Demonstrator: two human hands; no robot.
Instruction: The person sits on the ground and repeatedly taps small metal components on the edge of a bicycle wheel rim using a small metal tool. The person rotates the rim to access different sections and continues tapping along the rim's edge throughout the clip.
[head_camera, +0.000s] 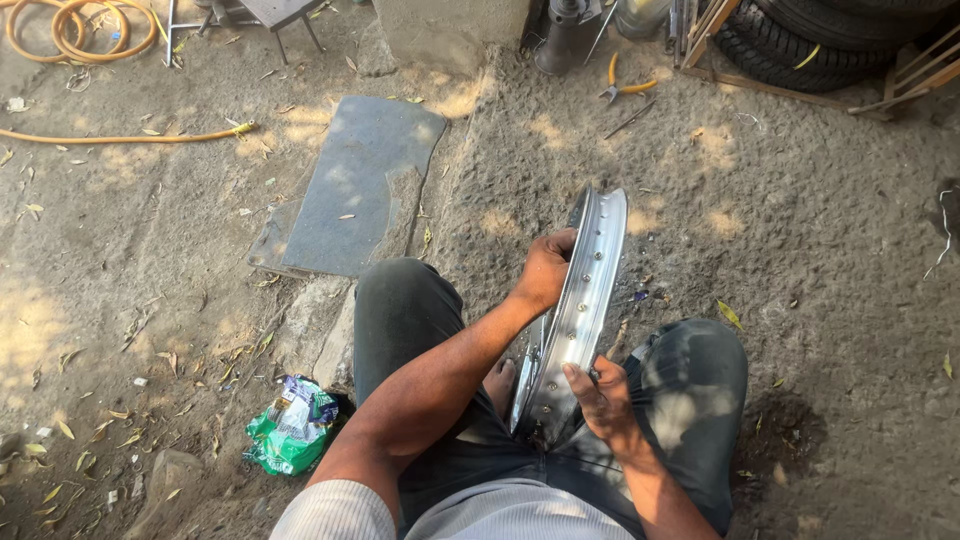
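Note:
A shiny metal wheel rim (590, 285) stands upright on edge between my knees, seen almost edge-on, with small spoke holes along its channel. My left hand (545, 270) grips the rim's left side near the top. My right hand (598, 395) holds the lower part of the rim, thumb pressed on its channel, close to my lap. The rim's bottom is hidden behind my arms and legs. I am sitting on bare dirt ground in dark trousers.
A crumpled green wrapper (293, 425) lies by my left leg. A flat grey slab (355, 180) lies ahead. Orange-handled pliers (622, 90) and a thin rod rest farther off. Orange hose (80, 30) coils at top left; stacked tyres (820, 35) at top right.

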